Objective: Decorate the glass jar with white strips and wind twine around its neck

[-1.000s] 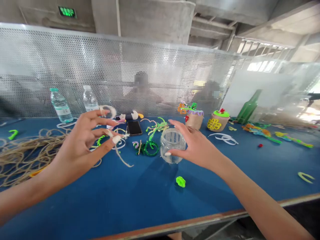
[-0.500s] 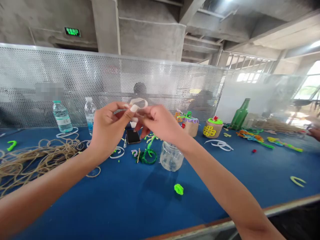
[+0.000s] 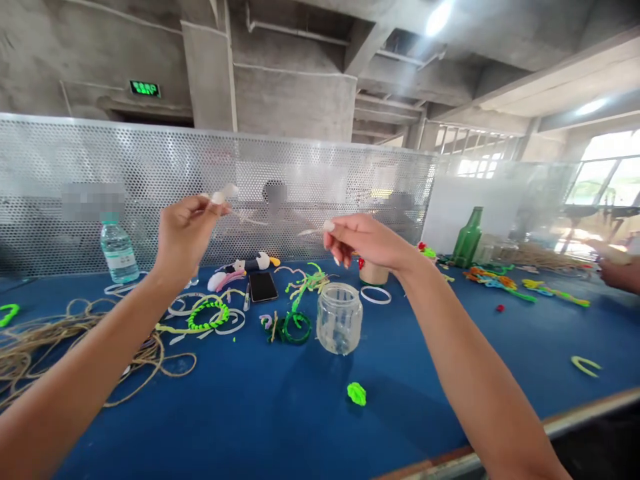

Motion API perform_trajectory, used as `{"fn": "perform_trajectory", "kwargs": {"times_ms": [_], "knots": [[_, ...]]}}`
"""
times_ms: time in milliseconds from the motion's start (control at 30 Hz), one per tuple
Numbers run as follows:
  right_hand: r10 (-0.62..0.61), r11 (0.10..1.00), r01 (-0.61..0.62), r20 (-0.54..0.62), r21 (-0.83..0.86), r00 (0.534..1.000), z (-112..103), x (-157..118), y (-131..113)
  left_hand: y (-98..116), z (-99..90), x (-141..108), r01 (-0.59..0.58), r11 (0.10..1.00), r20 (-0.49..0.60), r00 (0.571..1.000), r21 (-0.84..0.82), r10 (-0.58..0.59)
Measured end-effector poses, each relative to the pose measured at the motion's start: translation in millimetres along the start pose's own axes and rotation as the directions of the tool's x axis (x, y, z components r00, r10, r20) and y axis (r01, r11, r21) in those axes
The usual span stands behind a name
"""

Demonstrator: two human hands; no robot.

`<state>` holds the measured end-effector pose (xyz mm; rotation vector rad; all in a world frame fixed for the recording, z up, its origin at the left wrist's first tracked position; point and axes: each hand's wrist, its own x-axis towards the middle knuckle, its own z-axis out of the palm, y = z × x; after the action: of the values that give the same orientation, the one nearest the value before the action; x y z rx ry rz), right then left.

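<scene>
My left hand [image 3: 185,230] is raised at left, thumb and fingers pinched on a short, curled white strip [image 3: 229,192] that looks like tape. A thin pale strand runs from there toward the right. My right hand [image 3: 363,240] is held up at centre right, its thumb and finger closed on a narrow whitish strip end [image 3: 311,232]. Whether both hands hold one piece, I cannot tell. Below them an uncovered clear glass jar [image 3: 340,320] stands upright on the blue table [image 3: 225,413]. A bright green fuzzy piece [image 3: 357,393] lies in front of it.
Tangled twine [image 3: 55,333], a braided green ring [image 3: 209,315] and a phone [image 3: 263,287] lie on the left half. A white ring [image 3: 376,295] sits behind the jar. Farther back are a water bottle [image 3: 119,250] and a green bottle [image 3: 468,237]. Another person's hand [image 3: 620,267] shows at right.
My hands have moved apart, the left one leftward and the right one rightward. The white loop once between them is no longer there. The view has tilted up slightly.
</scene>
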<state>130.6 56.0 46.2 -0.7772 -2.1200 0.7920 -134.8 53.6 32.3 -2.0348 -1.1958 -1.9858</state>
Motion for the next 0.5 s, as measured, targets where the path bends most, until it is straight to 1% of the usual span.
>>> {"fn": "perform_trajectory", "kwargs": {"times_ms": [33,67,100,167,233,300,333,367,433,500], "knots": [[0.009,0.999,-0.008,-0.025,0.046,1.000,-0.7,1.2,3.0,2.8,4.0,-3.2,-0.048,0.999,0.050,0.998,0.010,0.047],[0.022,0.995,-0.019,-0.026,0.101,0.999,1.0,3.3,5.9,6.7,9.6,-8.3,-0.104,0.994,0.108,0.989,0.020,0.102],[0.032,0.987,-0.030,-0.005,0.158,0.999,4.6,5.9,8.5,10.9,16.2,-14.5,-0.165,0.986,0.136,0.978,0.033,0.159],[0.024,0.968,-0.041,0.072,0.247,0.997,14.7,10.7,13.1,17.8,29.0,-27.9,-0.320,0.942,0.175,0.938,0.098,0.300],[-0.020,0.960,-0.016,0.124,0.279,0.992,24.6,13.4,16.8,20.5,37.7,-39.1,-0.486,0.854,0.226,0.867,0.188,0.444],[-0.050,0.966,0.014,0.133,0.258,0.990,31.1,13.5,18.9,19.9,41.0,-46.1,-0.607,0.746,0.269,0.793,0.272,0.547],[-0.046,0.969,0.013,0.129,0.247,0.991,32.9,12.8,19.2,19.2,41.1,-48.0,-0.645,0.701,0.279,0.764,0.305,0.582],[-0.030,0.971,0.000,0.122,0.239,0.992,33.8,11.8,18.8,18.7,40.5,-49.0,-0.661,0.676,0.278,0.750,0.325,0.600],[0.016,0.975,-0.038,0.099,0.220,0.995,33.4,9.7,16.2,18.9,38.8,-49.7,-0.666,0.668,0.276,0.746,0.332,0.606],[0.042,0.980,-0.059,0.091,0.192,0.995,30.9,7.7,11.9,20.9,37.5,-49.9,-0.653,0.692,0.279,0.757,0.308,0.591]]}}
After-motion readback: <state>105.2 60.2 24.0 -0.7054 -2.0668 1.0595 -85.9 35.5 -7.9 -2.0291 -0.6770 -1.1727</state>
